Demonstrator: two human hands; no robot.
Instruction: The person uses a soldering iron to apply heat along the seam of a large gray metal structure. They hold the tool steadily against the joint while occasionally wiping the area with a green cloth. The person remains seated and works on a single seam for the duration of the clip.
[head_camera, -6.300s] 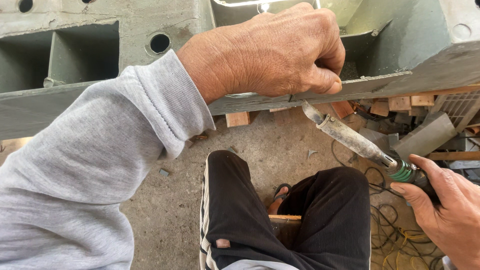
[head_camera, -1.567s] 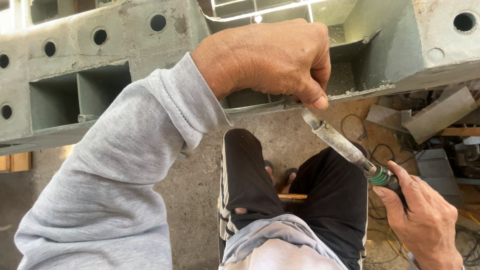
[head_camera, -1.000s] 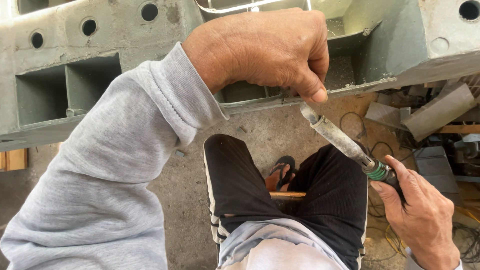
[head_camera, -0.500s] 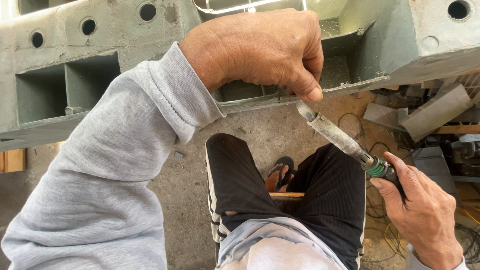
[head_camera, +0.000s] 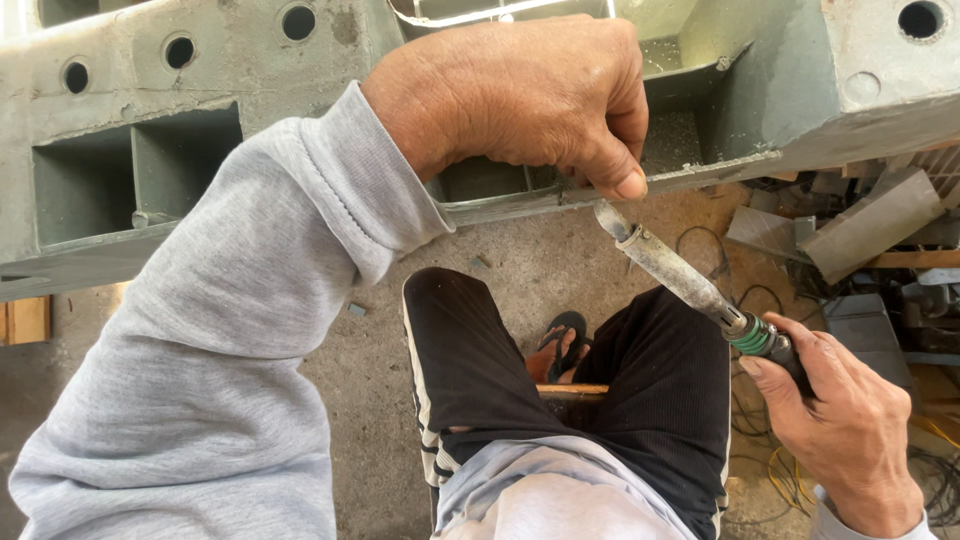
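Little moved, right fingers (head_camera: 790, 355) gripping soldering iron (head_camera: 680, 275), tip beneath pressed-together left fingers (head_camera: 610, 170)

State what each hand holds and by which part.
The right hand grips the long metal tool by its dark handle, just behind the green collar. The left hand rests on the grey metal frame, thumb by the tool's tip; what it pinches cannot be told.

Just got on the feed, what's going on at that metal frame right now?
A seated person works at the lower edge of a grey metal frame. The left hand rests on that edge, thumb pressed down by the tip of a long metal-shafted tool. The right hand grips the tool's dark handle, angled up toward the frame.
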